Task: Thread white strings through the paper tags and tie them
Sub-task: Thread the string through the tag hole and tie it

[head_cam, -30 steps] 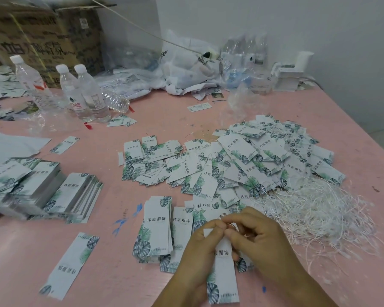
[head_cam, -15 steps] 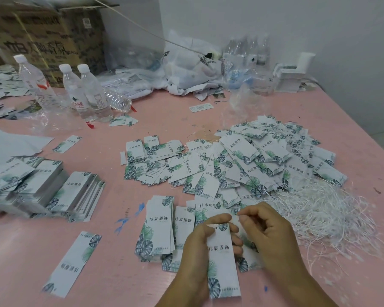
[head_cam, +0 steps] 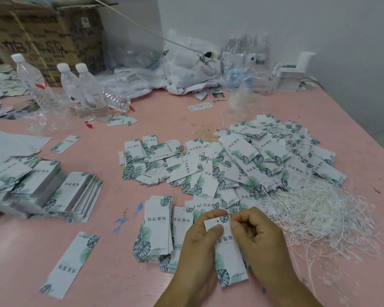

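Your left hand [head_cam: 203, 238] pinches the tag [head_cam: 227, 251], light stiff card; right hand [head_cam: 256, 235] closed beside the hole, string unseen.

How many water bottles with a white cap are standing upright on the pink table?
3, all at the far left in front of the cardboard box: one bottle alone at the left, two bottles side by side. More may hide among the clear plastic at the back.

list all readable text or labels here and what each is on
"纬宸服饰": on the paper tags, such as the stacked tag.
"HOTEL": on the white plastic bag.
Cardboard box: large printed characters, too blurred to read.
Water bottle labels: too small.
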A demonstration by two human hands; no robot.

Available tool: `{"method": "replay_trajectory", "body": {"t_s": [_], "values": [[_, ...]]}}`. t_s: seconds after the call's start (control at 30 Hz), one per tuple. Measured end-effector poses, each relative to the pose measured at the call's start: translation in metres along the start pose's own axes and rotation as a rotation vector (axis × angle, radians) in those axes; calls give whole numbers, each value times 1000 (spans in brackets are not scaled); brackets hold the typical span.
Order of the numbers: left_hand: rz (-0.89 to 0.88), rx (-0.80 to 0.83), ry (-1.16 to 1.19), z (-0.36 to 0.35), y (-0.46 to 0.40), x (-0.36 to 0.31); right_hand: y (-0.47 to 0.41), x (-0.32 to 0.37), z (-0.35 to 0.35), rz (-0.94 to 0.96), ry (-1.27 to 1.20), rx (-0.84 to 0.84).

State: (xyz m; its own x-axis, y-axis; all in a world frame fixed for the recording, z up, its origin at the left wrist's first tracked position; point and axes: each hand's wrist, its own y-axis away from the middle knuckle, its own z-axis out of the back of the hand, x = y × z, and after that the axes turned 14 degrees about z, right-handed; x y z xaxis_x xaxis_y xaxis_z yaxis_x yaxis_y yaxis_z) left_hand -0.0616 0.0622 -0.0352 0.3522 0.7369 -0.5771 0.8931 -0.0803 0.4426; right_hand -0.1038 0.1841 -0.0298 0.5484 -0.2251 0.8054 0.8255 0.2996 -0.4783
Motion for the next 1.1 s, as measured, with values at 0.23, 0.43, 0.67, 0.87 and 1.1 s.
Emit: {"method": "replay_trajectory", "body": {"t_s": [0.23, 0.43, 0.67, 0.87, 1.1], "values": [[-102, -78, -72, 1, -2, 4, 0, 0, -5, 33, 121, -13], [-184, -118, -169, 4, -4, 7, -2, 1, -8, 33, 168, -26], [-87, 20, -84, 3, -2, 2, -2, 3, -6, -4, 130, -43], [91, 119, 121, 1, 1, -4, -2, 3, -5, -35, 97, -45], [7, 22, -17, -1, -2, -3, -1, 4, -4, 47, 168, -22]]}}
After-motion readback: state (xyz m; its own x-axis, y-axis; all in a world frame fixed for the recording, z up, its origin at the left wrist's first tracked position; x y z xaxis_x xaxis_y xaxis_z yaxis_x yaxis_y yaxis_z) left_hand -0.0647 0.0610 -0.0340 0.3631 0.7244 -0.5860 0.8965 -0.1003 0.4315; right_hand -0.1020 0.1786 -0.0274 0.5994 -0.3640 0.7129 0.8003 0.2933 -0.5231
